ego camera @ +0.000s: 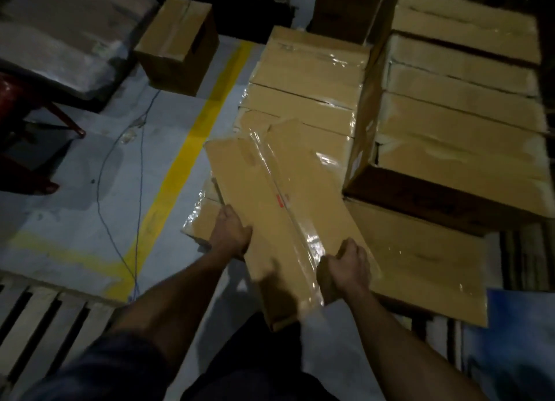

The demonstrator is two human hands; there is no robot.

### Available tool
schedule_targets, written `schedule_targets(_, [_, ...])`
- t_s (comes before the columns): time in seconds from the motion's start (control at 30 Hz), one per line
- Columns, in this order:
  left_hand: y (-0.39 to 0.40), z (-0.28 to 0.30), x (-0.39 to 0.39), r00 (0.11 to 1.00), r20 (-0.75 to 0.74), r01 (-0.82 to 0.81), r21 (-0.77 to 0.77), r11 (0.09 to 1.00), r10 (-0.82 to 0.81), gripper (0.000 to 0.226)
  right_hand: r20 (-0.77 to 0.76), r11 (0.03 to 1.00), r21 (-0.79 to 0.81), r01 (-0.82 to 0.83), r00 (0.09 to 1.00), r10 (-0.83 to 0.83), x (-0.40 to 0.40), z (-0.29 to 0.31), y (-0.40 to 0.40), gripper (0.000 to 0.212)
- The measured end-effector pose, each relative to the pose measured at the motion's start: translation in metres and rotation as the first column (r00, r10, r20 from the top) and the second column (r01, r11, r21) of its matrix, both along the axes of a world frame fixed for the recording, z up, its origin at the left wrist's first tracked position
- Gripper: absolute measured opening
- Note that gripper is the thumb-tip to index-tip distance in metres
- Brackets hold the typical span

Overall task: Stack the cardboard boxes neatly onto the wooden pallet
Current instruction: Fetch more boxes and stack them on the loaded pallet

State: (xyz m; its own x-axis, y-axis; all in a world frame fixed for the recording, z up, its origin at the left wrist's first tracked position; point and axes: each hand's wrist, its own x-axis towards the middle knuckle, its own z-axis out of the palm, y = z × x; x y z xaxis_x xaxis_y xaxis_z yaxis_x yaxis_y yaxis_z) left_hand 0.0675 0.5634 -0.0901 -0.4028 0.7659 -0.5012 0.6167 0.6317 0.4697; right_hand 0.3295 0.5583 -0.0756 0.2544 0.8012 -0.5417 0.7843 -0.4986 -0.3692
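Now L hand (231,235) & R hand (350,265) fingers grip long box (270,202), angled over stacked boxes (303,79).

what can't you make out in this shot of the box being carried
Head view only:
- Underside of the held box: hidden by the box itself.
- Fingers of the left hand and right hand: curled out of sight round its edges.
- Red label: too small and blurred to read.
- Pallet: cut off by the frame edge.
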Motion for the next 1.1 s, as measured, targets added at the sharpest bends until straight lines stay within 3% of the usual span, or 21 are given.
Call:
schedule_targets(0.17, [0.011, 0.023, -0.008, 0.959, -0.134, 0.247, -0.028, 0.969, -0.248, 0.058, -0.119, 0.968, -0.067, 0.241, 0.962, -0.248, 0.003, 0.005, -0.062, 0.065])
schedule_targets(0.4, [0.062, 0.027, -0.028, 0.845, -0.297, 0.453, -0.048, 0.890, -0.445, 0.064, -0.230, 0.816, -0.075, 0.573, 0.786, -0.573, -0.022, -0.004, -0.079, 0.085])
schedule_targets(0.63, [0.158, 0.003, -0.069, 0.774, -0.302, 0.570, -0.051, 0.820, -0.557, 0.066, -0.148, 0.554, -0.055, 0.831, 0.542, -0.828, -0.056, -0.026, -0.049, 0.100])
schedule_targets(0.73, [0.199, -0.005, -0.078, 0.782, -0.293, 0.559, -0.060, 0.827, -0.550, 0.079, -0.126, 0.440, -0.034, 0.897, 0.433, -0.892, -0.061, -0.045, -0.043, 0.096])
schedule_targets(0.9, [0.267, -0.053, -0.103, 0.808, -0.185, 0.548, -0.116, 0.829, -0.560, 0.105, -0.062, 0.336, -0.031, 0.941, 0.334, -0.941, -0.063, -0.060, -0.035, 0.099])
schedule_targets(0.97, [0.281, -0.068, -0.109, 0.824, -0.138, 0.537, -0.119, 0.835, -0.550, 0.098, -0.044, 0.303, -0.014, 0.953, 0.302, -0.952, -0.063, -0.064, -0.033, 0.098])
schedule_targets(1.1, [0.275, -0.032, -0.091, 0.848, -0.023, 0.527, -0.077, 0.847, -0.530, 0.059, -0.046, 0.254, -0.006, 0.967, 0.253, -0.966, -0.063, -0.067, -0.031, 0.095])
